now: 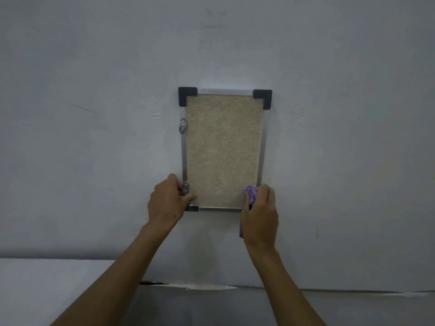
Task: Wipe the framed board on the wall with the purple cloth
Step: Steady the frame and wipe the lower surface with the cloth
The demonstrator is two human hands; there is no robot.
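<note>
We see the framed board [223,151] hanging upright on a pale, matte wall [94,161]: a tall rectangle of rough, tan, fibrous material inside a thin metal frame, with black plastic caps at its top corners [187,95] and small metal hanging tabs [183,125] along its left edge. Our left hand [168,200] curls round the board's lower left edge, thumb on the face beside the lower tab. Our right hand [260,208] grips the purple cloth [250,194], bunched and soft, pressed against the board's lower right corner, with one end trailing below the palm. Below the wall a light, flat surface [47,278] stretches toward us.
</note>
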